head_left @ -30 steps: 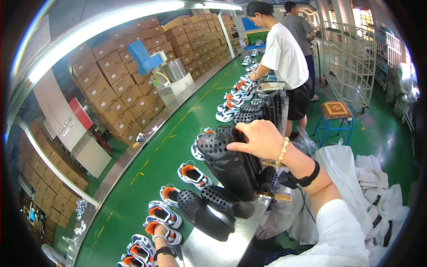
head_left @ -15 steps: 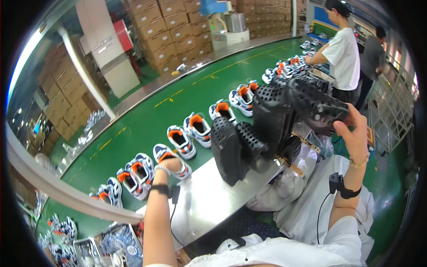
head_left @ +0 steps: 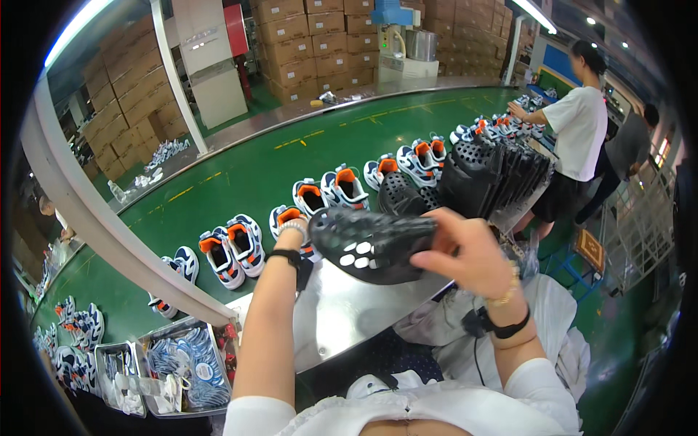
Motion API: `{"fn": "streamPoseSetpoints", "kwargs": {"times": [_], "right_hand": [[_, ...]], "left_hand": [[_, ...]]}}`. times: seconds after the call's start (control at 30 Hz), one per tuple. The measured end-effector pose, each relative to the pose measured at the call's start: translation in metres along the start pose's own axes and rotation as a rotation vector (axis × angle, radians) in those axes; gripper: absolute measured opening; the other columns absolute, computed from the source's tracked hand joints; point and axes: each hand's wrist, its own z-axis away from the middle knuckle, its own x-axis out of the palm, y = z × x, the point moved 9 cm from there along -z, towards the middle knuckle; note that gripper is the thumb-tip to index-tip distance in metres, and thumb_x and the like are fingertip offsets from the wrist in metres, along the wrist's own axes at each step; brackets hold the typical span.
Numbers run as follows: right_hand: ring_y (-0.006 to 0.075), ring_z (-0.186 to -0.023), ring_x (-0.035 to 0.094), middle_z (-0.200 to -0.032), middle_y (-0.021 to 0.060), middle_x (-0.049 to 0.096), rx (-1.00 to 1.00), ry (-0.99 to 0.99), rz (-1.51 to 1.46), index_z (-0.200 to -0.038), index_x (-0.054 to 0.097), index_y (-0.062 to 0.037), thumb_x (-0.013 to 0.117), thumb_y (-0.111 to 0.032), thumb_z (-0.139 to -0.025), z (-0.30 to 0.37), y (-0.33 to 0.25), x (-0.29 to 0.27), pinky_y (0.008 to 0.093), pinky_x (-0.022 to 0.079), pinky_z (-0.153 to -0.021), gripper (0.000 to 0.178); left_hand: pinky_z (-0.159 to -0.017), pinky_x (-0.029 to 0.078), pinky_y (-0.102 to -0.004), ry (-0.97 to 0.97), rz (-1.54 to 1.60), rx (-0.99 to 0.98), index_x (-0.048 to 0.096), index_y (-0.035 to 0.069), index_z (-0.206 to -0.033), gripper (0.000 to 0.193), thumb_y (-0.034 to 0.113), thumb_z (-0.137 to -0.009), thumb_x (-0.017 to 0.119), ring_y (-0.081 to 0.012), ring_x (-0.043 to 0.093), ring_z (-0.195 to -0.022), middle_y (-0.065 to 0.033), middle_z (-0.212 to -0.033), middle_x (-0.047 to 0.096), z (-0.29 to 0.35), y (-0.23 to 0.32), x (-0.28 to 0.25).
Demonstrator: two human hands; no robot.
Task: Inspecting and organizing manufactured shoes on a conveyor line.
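Observation:
My right hand is closed around one end of a black, clog-shaped perforated shell, thumb on the near side. The shell is held above the metal work surface, in front of my left hand. My left hand is at a white, navy and orange sneaker in the row on the green belt. Its fingers are hidden by the shell and the sneaker. Farther right, more black perforated shells are packed together along the edge of the belt, with another shell lying beside them.
A row of matching sneakers runs along the green conveyor. A white post slants across the left side. Metal trays with bagged small parts stand at lower left. A co-worker stands at far right near a stool.
My right hand has brought the black shell leftward, from beside the packed shells to in front of my left hand. My left hand stays at a sneaker. The whole view has shifted.

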Motion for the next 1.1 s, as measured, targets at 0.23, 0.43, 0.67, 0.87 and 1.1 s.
{"fn": "streamPoseSetpoints", "kwargs": {"times": [0.23, 0.43, 0.67, 0.87, 1.1], "right_hand": [[0.0356, -0.074, 0.065, -0.073, 0.0184, 0.065, 0.167, -0.100, 0.513, -0.083, 0.061, 0.0018, 0.064, -0.050, -0.080, -0.083, 0.065, 0.122, 0.0429, 0.051, -0.068, 0.052], [0.0328, -0.084, 0.067, -0.088, 0.0171, 0.068, 0.257, -0.176, 0.468, -0.087, 0.069, -0.0020, 0.072, -0.040, -0.076, -0.164, 0.125, 0.239, 0.0414, 0.053, -0.074, 0.040], [0.0263, -0.082, 0.069, -0.085, 0.0120, 0.070, 0.240, -0.111, 0.507, -0.085, 0.071, -0.0071, 0.071, -0.033, -0.076, -0.190, 0.147, 0.327, 0.0377, 0.055, -0.069, 0.028], [0.0264, -0.086, 0.069, -0.090, 0.0118, 0.071, 0.340, -0.332, 0.592, -0.085, 0.073, -0.0085, 0.067, -0.023, -0.076, -0.191, 0.175, 0.353, 0.0365, 0.055, -0.070, 0.018], [0.0202, -0.093, 0.068, -0.102, 0.0068, 0.070, 0.266, -0.523, 0.796, -0.098, 0.072, -0.0120, 0.067, -0.022, -0.079, -0.213, 0.170, 0.382, 0.0343, 0.055, -0.073, 0.022]], "left_hand": [[-0.077, 0.047, -0.0361, 0.852, 0.813, -0.124, 0.062, 0.005, -0.103, 0.025, 0.003, -0.080, 0.053, -0.0305, 0.061, -0.084, -0.0140, -0.085, 0.062, 0.094, -0.026, -0.022], [-0.089, 0.043, -0.0417, 0.797, 1.043, -0.432, 0.039, 0.000, -0.130, 0.057, -0.004, -0.075, 0.052, -0.0382, 0.055, -0.106, -0.0225, -0.123, 0.050, 0.107, -0.040, 0.066], [-0.090, 0.042, -0.0474, 0.817, 0.983, -0.423, 0.037, 0.004, -0.124, 0.051, 0.002, -0.077, 0.056, -0.0455, 0.052, -0.109, -0.0275, -0.126, 0.048, 0.108, -0.034, 0.057], [-0.092, 0.042, -0.0469, 0.887, 0.909, -0.352, 0.041, 0.002, -0.121, 0.045, 0.001, -0.077, 0.053, -0.0468, 0.047, -0.117, -0.0294, -0.136, 0.040, 0.107, -0.028, 0.059], [-0.097, 0.040, -0.0450, 0.853, 0.860, -0.370, 0.044, 0.001, -0.125, 0.049, 0.001, -0.077, 0.053, -0.0443, 0.044, -0.123, -0.0276, -0.142, 0.036, 0.108, -0.032, 0.066]]}}
